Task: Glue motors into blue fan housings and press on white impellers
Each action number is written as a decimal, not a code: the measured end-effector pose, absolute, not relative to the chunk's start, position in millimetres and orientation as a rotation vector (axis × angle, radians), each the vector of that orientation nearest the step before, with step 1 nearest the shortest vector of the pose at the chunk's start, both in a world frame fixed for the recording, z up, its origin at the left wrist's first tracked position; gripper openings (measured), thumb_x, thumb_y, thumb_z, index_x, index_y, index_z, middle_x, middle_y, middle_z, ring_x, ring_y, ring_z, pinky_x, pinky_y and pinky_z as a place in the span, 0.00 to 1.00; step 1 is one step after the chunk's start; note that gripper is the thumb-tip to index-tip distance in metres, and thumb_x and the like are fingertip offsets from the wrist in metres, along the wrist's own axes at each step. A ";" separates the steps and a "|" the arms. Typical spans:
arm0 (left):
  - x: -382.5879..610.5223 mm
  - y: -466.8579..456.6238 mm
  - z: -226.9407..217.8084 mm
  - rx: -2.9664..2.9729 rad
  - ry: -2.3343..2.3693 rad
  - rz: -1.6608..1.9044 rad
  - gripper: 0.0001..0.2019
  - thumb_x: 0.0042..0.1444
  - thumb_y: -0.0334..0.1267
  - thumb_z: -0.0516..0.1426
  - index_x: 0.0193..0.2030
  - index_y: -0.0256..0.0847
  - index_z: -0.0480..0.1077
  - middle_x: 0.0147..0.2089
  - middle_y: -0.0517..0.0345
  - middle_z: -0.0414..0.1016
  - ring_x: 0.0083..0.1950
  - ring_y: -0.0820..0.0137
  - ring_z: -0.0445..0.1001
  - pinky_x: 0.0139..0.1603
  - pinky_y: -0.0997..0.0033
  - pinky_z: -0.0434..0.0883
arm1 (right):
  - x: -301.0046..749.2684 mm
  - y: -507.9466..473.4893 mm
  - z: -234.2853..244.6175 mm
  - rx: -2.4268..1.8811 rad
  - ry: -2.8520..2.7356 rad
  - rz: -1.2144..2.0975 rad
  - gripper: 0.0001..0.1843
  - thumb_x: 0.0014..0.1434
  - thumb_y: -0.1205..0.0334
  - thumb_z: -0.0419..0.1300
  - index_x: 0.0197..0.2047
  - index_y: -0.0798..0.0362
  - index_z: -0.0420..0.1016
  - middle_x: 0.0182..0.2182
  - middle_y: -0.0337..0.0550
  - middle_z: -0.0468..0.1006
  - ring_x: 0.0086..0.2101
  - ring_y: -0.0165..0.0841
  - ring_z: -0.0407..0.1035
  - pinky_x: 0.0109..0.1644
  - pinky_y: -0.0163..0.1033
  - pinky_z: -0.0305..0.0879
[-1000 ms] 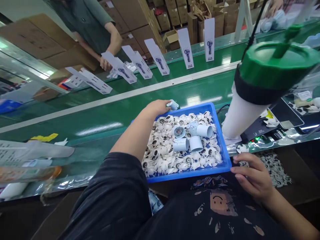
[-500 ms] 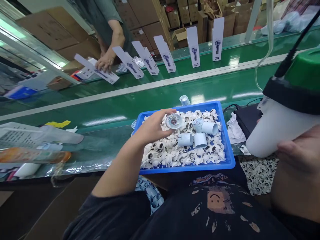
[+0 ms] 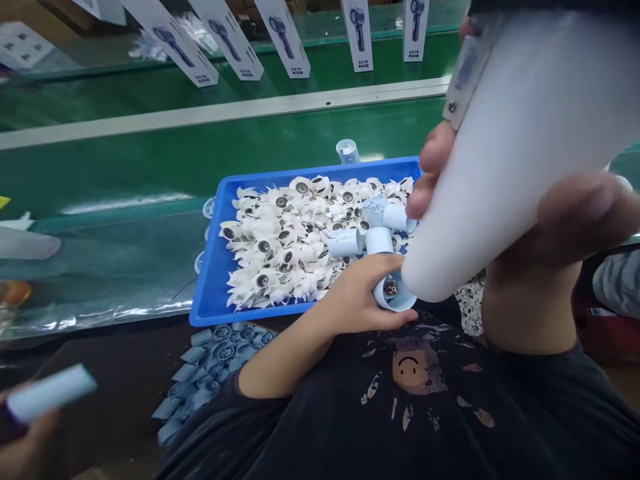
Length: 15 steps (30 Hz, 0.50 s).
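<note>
Below the tray's front edge, my left hand [image 3: 367, 293] grips a light blue cylindrical housing [image 3: 397, 295] tilted so its open end faces me; a small dark motor-like core shows inside. My right hand [image 3: 565, 213] is wrapped round a large white tapered tool [image 3: 505, 153] with a black collar and a screwed side bracket. Its rounded lower end is close beside the housing's rim; I cannot tell whether they touch. White fan blades [image 3: 280, 240] fill the blue tray [image 3: 203, 293]. Several light blue housings, including one with wires [image 3: 345, 243], lie on the blades.
Printed white boxes [image 3: 287, 40] stand along the green conveyor [image 3: 280, 137]. A single housing [image 3: 347, 151] sits behind the tray. Grey-blue parts [image 3: 220, 357] are heaped below at left. Another person's hand [image 3: 30, 437] holds a light blue cylinder at lower left. A grey sleeve [image 3: 620, 283] shows at right.
My left hand has brought the housing from over the tray toward my body. My right hand has moved the white tool up and left, close to it. The view has shifted; another hand appears lower left.
</note>
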State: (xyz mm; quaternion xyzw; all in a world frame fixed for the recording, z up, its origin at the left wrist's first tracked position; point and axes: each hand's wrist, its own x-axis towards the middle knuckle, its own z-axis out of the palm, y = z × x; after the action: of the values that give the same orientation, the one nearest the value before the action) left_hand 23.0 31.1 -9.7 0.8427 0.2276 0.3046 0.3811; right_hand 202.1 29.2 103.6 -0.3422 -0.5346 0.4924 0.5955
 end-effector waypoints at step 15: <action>30.9 23.3 -7.7 2.156 0.543 1.027 0.18 0.54 0.54 0.62 0.39 0.41 0.70 0.33 0.55 0.76 0.32 0.67 0.74 0.31 0.67 0.72 | 197.4 21.6 105.4 -0.847 -1.403 1.015 0.35 0.51 0.22 0.57 0.36 0.50 0.67 0.36 0.37 0.75 0.38 0.38 0.77 0.39 0.42 0.76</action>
State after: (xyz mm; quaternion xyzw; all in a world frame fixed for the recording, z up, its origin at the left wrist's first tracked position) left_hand 30.9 23.3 -7.7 0.8281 0.2087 0.3943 0.3395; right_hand 197.4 21.6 105.4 -0.3609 -0.5980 0.4326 0.5701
